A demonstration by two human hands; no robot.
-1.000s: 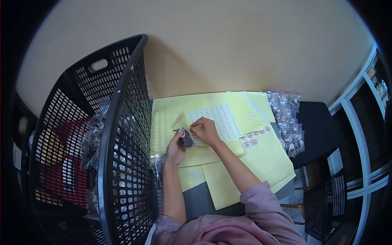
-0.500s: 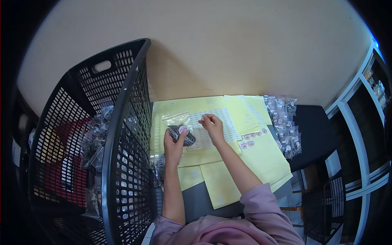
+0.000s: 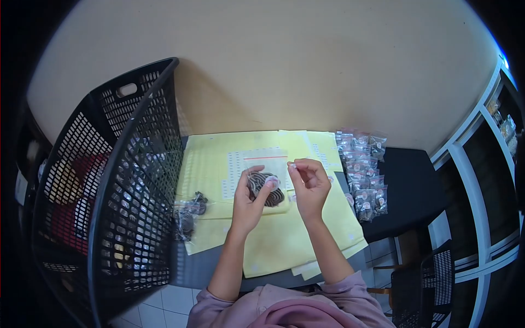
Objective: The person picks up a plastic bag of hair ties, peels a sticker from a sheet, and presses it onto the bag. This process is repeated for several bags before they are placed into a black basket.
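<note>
My left hand (image 3: 249, 199) grips a clear zip bag (image 3: 266, 158) with a red strip along its top. Dark, striped coiled material shows inside, and a round pale sticker (image 3: 272, 182) is on the bag beside my thumb. To the right of the bag, my right hand (image 3: 310, 188) is closed in a pinch, with a small whitish label (image 3: 293, 166) at its fingertips. Its print is too small to read. Behind the bag lies a white sheet of small labels (image 3: 234, 169), partly covered by the bag and my left hand.
Yellow sheets (image 3: 208, 147) cover much of the grey table. A tall black basket (image 3: 134, 128) with bagged items stands at left, more filled bags (image 3: 186, 218) beside it. Several stickered bags (image 3: 363, 169) lie in rows on a black surface (image 3: 407, 175) at right, near white-framed shelves (image 3: 465, 158).
My right hand has lifted off the label sheet and moved right and nearer, fingers turned toward the bag. The bag is now held more upright. The whole view has shifted slightly.
</note>
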